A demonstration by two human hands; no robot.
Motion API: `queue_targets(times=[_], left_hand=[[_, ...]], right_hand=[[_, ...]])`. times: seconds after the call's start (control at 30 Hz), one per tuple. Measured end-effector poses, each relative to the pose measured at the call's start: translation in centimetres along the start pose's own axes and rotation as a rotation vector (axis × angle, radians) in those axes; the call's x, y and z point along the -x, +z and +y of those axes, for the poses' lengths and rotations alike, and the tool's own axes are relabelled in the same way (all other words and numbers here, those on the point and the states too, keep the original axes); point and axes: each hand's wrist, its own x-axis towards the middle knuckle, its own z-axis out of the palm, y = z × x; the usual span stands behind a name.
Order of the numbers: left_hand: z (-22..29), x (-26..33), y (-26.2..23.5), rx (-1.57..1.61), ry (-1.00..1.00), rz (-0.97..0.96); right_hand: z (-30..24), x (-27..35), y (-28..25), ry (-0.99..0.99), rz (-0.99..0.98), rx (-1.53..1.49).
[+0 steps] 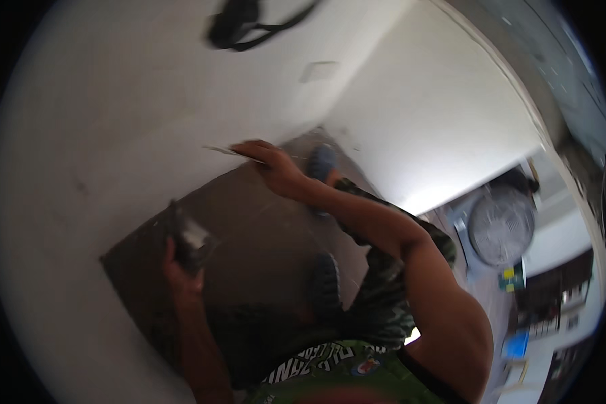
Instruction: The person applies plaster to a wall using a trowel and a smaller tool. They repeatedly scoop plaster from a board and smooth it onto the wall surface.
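Observation:
My left hand, low and to the left, is closed round a dark tool with a flat, upright-looking edge and a whitish patch on its face; blur hides its exact kind. Higher up and nearer the middle, my right hand grips a thin, pale, flat blade, seen almost edge-on. That blade points left toward the white wall; whether it touches the wall I cannot tell. The two hands are apart, both above the dark floor.
Two white walls meet at a corner beyond my right hand. A flat plate sits on the wall, and a blurred black object with a strap shows above. My shoes stand on the floor. At right are a round fan and a blue box.

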Motion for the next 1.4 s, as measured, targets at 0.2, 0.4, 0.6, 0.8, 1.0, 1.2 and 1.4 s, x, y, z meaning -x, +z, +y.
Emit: queue_targets(times=[0.2, 0.4, 0.6, 0.8, 1.0, 1.2, 1.4], left_hand=[[-3.6, -0.6, -0.4, 0.231, -0.160, -0.159], [-0.7, 2.3, 1.1, 0.387, -0.077, -0.264], [-0.5, 2.9, 0.0, 0.077, 0.848, -0.471], [-0.9, 5.0, 1.4, -1.012, 1.319, -0.503], [-0.3, 5.6, 2.4, -1.331, 1.247, -0.248], [-2.9, 3.3, 1.4, -1.558, 0.705, -0.228], [-3.4, 2.1, 1.1, -1.421, 0.574, -0.198]], right_hand=[[-6.7, 5.8, 5.5, -0.388, -0.334, -0.192], [-4.8, 4.8, 4.0, -0.195, -0.404, 0.165], [-5.2, 8.2, 5.3, 1.042, -0.268, -1.408], [-7.7, 8.2, 6.7, 0.305, -0.226, -0.361], [-10.8, 3.8, 1.4, 0.577, -0.244, -1.433], [-13.5, -4.6, 10.1, -0.626, -0.273, 0.544], [-12.2, -12.9, 18.1, -1.126, -0.049, 1.299]])
